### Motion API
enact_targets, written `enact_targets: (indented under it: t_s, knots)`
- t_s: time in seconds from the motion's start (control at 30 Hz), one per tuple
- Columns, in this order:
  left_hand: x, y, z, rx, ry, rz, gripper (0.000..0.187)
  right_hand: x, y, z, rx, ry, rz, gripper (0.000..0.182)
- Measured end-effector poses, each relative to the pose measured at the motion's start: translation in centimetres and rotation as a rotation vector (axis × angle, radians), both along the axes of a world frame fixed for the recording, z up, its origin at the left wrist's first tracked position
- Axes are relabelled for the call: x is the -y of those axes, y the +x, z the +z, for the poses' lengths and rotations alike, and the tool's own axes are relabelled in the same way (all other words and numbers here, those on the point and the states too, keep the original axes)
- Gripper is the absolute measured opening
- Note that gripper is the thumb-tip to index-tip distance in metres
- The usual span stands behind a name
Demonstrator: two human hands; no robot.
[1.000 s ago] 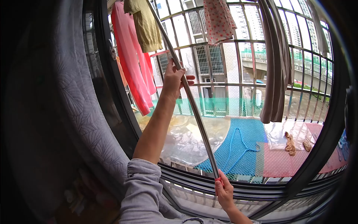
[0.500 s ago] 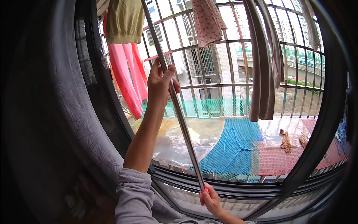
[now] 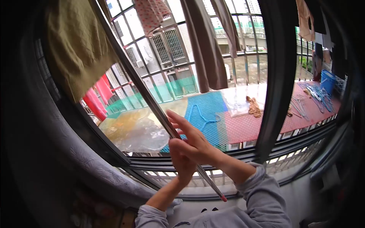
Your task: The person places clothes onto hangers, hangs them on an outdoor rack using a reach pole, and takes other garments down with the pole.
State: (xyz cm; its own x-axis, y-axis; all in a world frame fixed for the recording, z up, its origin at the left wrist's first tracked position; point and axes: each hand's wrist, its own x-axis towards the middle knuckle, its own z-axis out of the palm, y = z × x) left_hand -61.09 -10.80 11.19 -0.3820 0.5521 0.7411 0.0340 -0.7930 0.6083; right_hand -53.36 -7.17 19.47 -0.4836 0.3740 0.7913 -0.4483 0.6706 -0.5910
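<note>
A long metal pole (image 3: 146,93) slants from the top left to a red tip (image 3: 224,198) near the bottom. Both hands meet on its lower half. My left hand (image 3: 183,164) is closed around it, partly hidden by the other hand. My right hand (image 3: 195,140) lies against the pole just above, holding it loosely with its fingers stretched toward the upper left. An olive knitted garment (image 3: 80,45) hangs beside the pole's upper part; whether they touch is unclear. Brown trousers (image 3: 205,49) and a dotted garment (image 3: 150,17) hang beyond.
A dark window frame (image 3: 272,87) stands right of the hands, with its sill track below. Outside are metal bars, a red garment (image 3: 97,98), a blue hanger (image 3: 197,116) on blue mesh (image 3: 211,100), more hangers (image 3: 317,95) and a blue bucket (image 3: 327,80). A patterned curtain (image 3: 89,157) borders the left.
My left hand has come down from high on the pole, and my right hand has left the red end to join it. The view has shifted right; the olive garment appears larger and closer.
</note>
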Motion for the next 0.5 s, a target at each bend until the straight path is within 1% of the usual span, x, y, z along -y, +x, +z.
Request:
enact_targets:
  t_s: [0.03, 0.07, 0.1, 0.13, 0.2, 0.23, 0.27, 0.3, 0.33, 0.37, 0.4, 0.43, 0.5]
  knots:
    - [0.8, 1.2, -2.7, -0.028, -0.071, -0.068, 0.052, 0.4, 0.0, 0.6, -0.010, 0.002, 0.032, 0.063]
    - [2.2, 2.5, -5.2, -0.140, -0.134, -0.169, 0.050, 0.8, 0.3, 1.1, -0.021, 0.002, 0.067, 0.063]
    - [2.9, 3.9, -8.5, -0.141, -0.124, -0.187, 0.052, 1.4, 1.3, 2.0, 0.021, -0.110, 0.173, 0.058]
    - [3.5, 5.1, -11.5, -0.143, -0.114, -0.204, 0.054, 2.0, 1.3, 2.1, -0.089, -0.182, 0.285, 0.054]
    - [5.9, 7.0, -15.2, -0.384, -0.312, -0.134, 0.056, 2.9, 3.5, 2.7, -0.011, -0.119, 0.210, 0.055]
    - [6.6, 6.4, -18.7, -0.571, -0.315, -0.089, 0.062, 3.3, 3.8, 2.3, -0.018, -0.138, 0.249, 0.050]
    - [8.3, 6.1, -18.6, -0.643, -0.552, -0.061, 0.062, 3.8, 4.3, 1.9, -0.026, -0.158, 0.288, 0.046]
    - [9.6, 4.4, -19.2, -0.803, -0.744, -0.044, 0.056, 4.6, 5.6, 1.8, 0.021, -0.256, 0.322, 0.031]
    - [10.9, 2.3, -21.2, -0.625, -0.788, -0.022, 0.057, 5.6, 6.0, 1.0, -0.050, -0.322, 0.342, 0.022]
    - [12.6, -1.0, -23.3, -0.634, -0.773, 0.088, 0.051, 5.8, 5.9, -0.8, -0.041, -0.254, 0.281, 0.021]
    - [14.5, -3.2, -22.7, -0.569, -0.812, 0.190, 0.053, 5.8, 5.8, -3.1, -0.034, -0.182, 0.218, 0.021]
    - [16.2, -4.7, -20.4, -0.488, -0.825, 0.282, 0.055, 6.2, 6.4, -5.1, 0.043, -0.226, 0.192, 0.019]
    - [19.8, -6.3, -13.5, -0.306, -0.706, 0.419, 0.060, 7.6, 8.7, -7.0, 0.219, -0.306, 0.115, 0.020]
